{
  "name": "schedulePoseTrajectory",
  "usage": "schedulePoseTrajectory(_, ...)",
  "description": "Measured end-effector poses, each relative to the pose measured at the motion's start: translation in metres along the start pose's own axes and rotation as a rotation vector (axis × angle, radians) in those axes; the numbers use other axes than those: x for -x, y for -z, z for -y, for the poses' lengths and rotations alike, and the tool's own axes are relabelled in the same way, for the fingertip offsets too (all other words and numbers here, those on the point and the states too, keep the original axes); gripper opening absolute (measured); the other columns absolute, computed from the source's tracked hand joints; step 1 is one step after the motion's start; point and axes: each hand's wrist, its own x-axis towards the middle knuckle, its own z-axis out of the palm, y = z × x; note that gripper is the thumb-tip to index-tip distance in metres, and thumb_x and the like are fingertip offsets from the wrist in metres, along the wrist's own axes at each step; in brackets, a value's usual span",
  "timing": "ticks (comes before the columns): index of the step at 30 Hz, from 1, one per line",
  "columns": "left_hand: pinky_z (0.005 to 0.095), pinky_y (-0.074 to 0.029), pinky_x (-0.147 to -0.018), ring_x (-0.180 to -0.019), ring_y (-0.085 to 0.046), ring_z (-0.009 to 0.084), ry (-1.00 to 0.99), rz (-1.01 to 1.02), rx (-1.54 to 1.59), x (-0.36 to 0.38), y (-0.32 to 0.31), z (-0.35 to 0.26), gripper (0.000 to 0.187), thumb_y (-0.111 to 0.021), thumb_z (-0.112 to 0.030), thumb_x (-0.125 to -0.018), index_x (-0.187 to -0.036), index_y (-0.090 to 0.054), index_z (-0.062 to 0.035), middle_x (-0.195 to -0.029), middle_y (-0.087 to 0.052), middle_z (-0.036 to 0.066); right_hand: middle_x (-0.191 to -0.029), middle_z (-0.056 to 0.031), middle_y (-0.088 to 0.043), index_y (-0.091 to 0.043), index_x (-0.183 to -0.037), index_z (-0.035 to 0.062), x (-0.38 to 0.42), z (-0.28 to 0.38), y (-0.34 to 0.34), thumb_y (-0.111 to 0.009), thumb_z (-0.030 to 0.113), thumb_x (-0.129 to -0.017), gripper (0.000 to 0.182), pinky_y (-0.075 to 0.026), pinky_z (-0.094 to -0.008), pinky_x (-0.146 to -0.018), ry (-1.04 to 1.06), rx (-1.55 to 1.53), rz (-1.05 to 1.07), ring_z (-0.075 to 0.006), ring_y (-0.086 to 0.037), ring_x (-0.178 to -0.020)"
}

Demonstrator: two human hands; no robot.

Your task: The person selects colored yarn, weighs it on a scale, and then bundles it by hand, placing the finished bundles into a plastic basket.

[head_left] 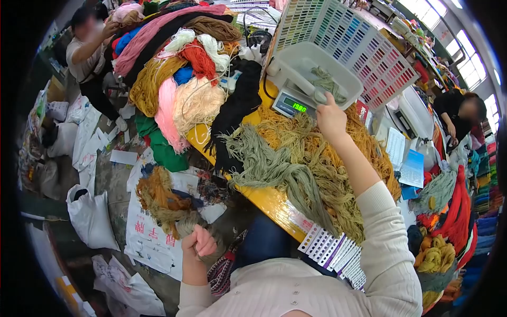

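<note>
My left hand [199,242], at the lower left, is a closed fist around a grey-green yarn hank [186,226]. My right hand [331,119] reaches to the near rim of a white plastic tray [288,55]. Its fingertips are pinched at the grey-green yarn [325,83] lying in the tray; the exact grip is partly hidden. The tray rests on a digital scale [289,104] with a lit green display that seems to read 1980. Below my right forearm, a grey-green hank [280,164] lies over olive and golden-brown yarn [338,185] on the yellow table [269,203].
A large heap of coloured yarn [200,100] covers the table's left part. Color cards [332,248] lie at its near edge, and a color chart board [364,47] stands behind the tray. One person [90,50] is at the far left, another [457,116] at the right. White sacks [92,216] lie on the floor.
</note>
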Motion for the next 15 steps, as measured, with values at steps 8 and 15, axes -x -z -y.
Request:
schedulePoseTrajectory(8,0.0205,-0.031,-0.043,-0.045,-0.040,0.0071,0.012,0.067,0.058,0.007,0.008,0.012,0.021,-0.035,-0.018,-0.085,-0.074,-0.043,-0.0018,-0.054,-0.039,-0.001,-0.120,-0.0105,-0.037,-0.057,-0.064,0.0062,0.010,-0.006,-0.004,-0.051,0.007,-0.064,0.006,-0.045,-0.0345,-0.059,0.108,0.111,0.117,-0.0242,-0.057,-0.069)
schedulePoseTrajectory(15,0.0196,-0.030,-0.043,-0.046,-0.040,0.0066,0.001,0.058,0.091,0.009,0.008,0.009,0.022,-0.034,-0.018,-0.085,-0.074,-0.044,-0.0018,-0.055,-0.039,-0.001,-0.120,-0.0059,-0.038,-0.056,-0.071,0.0030,-0.014,-0.029,-0.015,-0.046,0.005,-0.067,0.011,-0.046,-0.0365,-0.060,-0.086,0.158,0.216,-0.0274,-0.057,-0.072)
